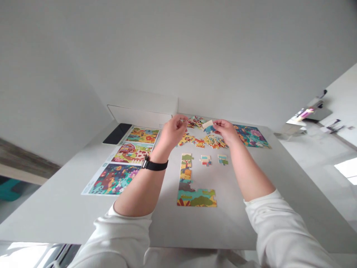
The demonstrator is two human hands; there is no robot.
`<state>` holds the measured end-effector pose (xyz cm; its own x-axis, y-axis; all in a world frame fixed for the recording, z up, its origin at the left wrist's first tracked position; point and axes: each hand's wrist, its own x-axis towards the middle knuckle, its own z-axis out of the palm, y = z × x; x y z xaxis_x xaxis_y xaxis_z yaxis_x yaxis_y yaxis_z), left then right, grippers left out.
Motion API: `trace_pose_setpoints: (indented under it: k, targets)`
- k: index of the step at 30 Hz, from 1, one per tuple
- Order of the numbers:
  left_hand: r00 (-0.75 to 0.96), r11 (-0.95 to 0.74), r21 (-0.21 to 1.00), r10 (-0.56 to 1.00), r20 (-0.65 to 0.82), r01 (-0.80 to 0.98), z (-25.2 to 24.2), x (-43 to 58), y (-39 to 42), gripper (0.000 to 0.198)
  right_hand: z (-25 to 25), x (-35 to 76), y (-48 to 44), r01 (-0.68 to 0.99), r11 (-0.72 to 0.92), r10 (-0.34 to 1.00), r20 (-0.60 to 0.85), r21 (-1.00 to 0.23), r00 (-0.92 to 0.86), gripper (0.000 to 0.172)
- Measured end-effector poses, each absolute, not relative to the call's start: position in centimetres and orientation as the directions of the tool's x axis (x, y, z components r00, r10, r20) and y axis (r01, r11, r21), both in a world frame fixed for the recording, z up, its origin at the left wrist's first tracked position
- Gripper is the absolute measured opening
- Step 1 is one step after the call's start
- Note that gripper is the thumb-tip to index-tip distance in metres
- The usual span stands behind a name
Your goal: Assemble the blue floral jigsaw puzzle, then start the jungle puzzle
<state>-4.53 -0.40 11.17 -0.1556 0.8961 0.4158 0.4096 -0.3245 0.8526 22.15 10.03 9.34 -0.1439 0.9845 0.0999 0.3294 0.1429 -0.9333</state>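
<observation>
My right hand (pixel 224 130) pinches a puzzle piece (pixel 208 125) with a pale edge above the loose pieces. My left hand (pixel 176 128) is raised to the left of them, its fingers curled together; what they hold, if anything, is too small to tell. Beneath and between the hands lies a heap of loose puzzle pieces (pixel 214 141). Nearer to me, an L-shaped joined section (pixel 185 186) shows trees, a lion and water. Two small pieces or joined bits, one (pixel 206 160) beside the other (pixel 222 160), lie to its upper right.
A sheet of three pictures (pixel 111 167) lies on the left of the white table (pixel 64 201). Behind it are a black flat device (pixel 117 134) and a white box (pixel 139 113). A dark, colourful puzzle picture (pixel 252 136) lies beyond my right forearm, near the wall.
</observation>
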Motion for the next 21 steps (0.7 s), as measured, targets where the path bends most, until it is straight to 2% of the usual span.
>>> trace_pose_setpoints:
  k: [4,10,15,21]
  targets:
    - [-0.096,-0.316,0.831,0.912,0.400,0.458,10.6,-3.3,-0.4,0.021,8.1,23.8,6.4,0.241,0.121,0.986,0.088,-0.963,-0.144,0.051]
    - [0.088,-0.317,0.834,0.946,0.311,0.451,7.6,-0.7,0.7,0.026,6.0,24.1,4.5,0.134,0.078,0.980,0.051,-0.988,-0.191,0.061]
    - [0.086,-0.261,0.830,0.964,0.251,0.493,6.0,0.2,1.1,0.023,5.0,23.0,4.7,0.046,0.100,0.970,0.088,-0.994,-0.226,0.055]
    - [0.110,-0.271,0.825,0.962,0.250,0.495,5.6,0.4,1.2,0.018,5.4,23.3,4.3,0.134,0.122,0.953,0.078,-0.983,-0.292,0.048]
